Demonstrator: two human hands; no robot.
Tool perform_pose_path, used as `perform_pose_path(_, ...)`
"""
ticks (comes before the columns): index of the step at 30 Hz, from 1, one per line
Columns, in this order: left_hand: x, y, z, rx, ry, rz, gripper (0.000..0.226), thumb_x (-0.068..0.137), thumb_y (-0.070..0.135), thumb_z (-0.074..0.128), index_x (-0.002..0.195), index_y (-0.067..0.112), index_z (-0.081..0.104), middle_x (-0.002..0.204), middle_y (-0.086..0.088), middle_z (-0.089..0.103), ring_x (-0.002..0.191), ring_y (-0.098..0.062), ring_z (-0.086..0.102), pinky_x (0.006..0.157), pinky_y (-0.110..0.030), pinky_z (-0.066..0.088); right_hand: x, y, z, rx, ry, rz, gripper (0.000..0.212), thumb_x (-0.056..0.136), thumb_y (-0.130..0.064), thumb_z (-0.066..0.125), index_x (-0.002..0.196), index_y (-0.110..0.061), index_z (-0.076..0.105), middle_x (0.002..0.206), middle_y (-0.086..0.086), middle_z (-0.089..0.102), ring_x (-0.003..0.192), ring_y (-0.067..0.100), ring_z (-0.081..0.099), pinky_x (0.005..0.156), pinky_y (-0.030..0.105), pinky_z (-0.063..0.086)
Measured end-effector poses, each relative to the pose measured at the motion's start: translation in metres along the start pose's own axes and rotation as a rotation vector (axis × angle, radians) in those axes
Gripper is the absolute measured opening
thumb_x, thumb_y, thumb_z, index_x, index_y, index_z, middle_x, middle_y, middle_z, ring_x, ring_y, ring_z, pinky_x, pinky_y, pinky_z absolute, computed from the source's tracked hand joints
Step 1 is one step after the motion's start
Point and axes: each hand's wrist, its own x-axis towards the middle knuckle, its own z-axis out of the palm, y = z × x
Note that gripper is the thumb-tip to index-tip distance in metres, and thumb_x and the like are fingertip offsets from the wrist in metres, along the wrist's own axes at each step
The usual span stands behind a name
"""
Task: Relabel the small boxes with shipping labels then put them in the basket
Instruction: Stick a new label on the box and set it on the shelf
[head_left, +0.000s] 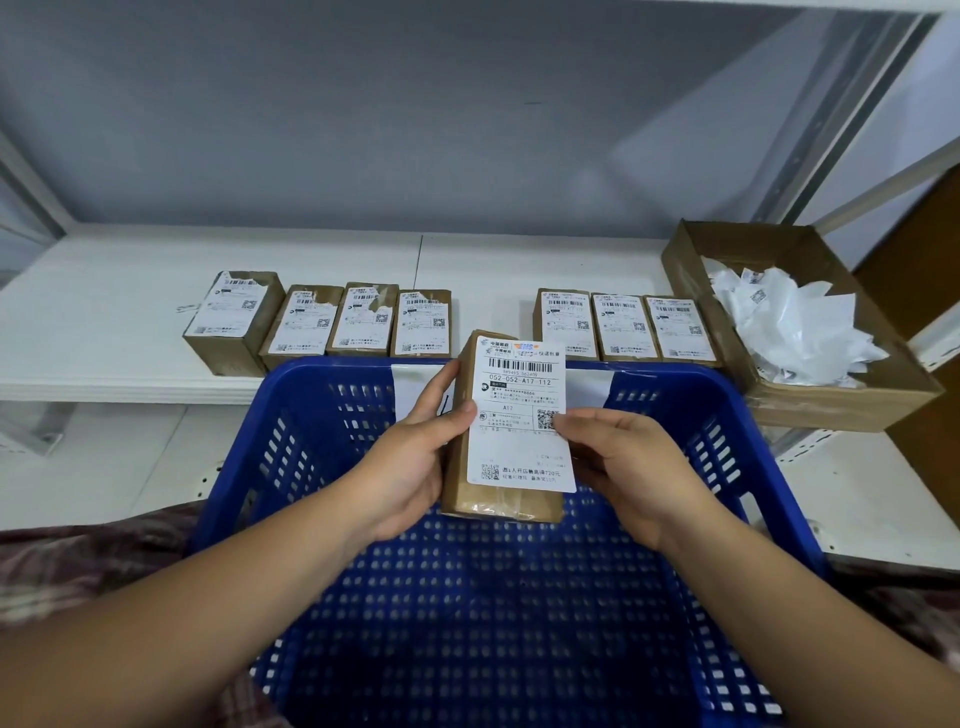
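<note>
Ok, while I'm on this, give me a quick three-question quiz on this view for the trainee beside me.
1. How many boxes stand in the row on the shelf?
2. What fills the cardboard tray at the right? A crumpled white paper; B tape rolls; C scissors.
3. True or false: the box that the left hand grips over the blue basket bears no label.
Key: 1 seven; 2 A; 3 false, a white label covers its face, and the right hand pinches that label's right edge.
</note>
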Motion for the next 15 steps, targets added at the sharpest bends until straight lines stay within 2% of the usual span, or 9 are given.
perform_pose_path(4, -0.002, 0.0016, 0.0002, 0.035, -0.031, 0.013, 0.059, 0.083, 0.024, 0.059, 0.134, 0.045, 0.04, 0.117, 0.002, 0.069, 0.105, -0.014, 0.066, 0.087, -0.037, 0.052, 0.0004, 0.0005, 0.0001, 0.001, 0.001, 0.003, 0.015, 0.092, -0.008, 0.06, 0.097, 0.0, 0.072, 0.095, 0.009, 0.076, 0.094, 0.023, 0.072, 0.088, 0.031, 0.055)
perform_pose_path(8, -0.005, 0.0025, 0.0001, 0.084, -0.048, 0.026, 0.068, 0.069, 0.016, 0.066, 0.123, 0.049, 0.041, 0.117, -0.006, 0.068, 0.108, -0.02, 0.065, 0.085, -0.037, 0.052, 0.0006, 0.001, 0.0, -0.011, 0.002, 0.003, 0.015, 0.092, -0.008, 0.061, 0.097, 0.0, 0.073, 0.095, 0.009, 0.076, 0.096, 0.024, 0.071, 0.09, 0.032, 0.054)
perform_pose_path(15, -0.0032, 0.0006, 0.0002, 0.072, -0.038, 0.022, 0.061, 0.084, 0.002, 0.058, 0.117, 0.051, 0.044, 0.116, -0.009, 0.068, 0.106, -0.022, 0.066, 0.079, -0.035, 0.055, 0.0003, 0.0015, 0.0001, -0.026, 0.013, 0.001, 0.014, 0.092, -0.009, 0.062, 0.096, -0.001, 0.073, 0.095, 0.008, 0.076, 0.096, 0.023, 0.072, 0.095, 0.036, 0.052)
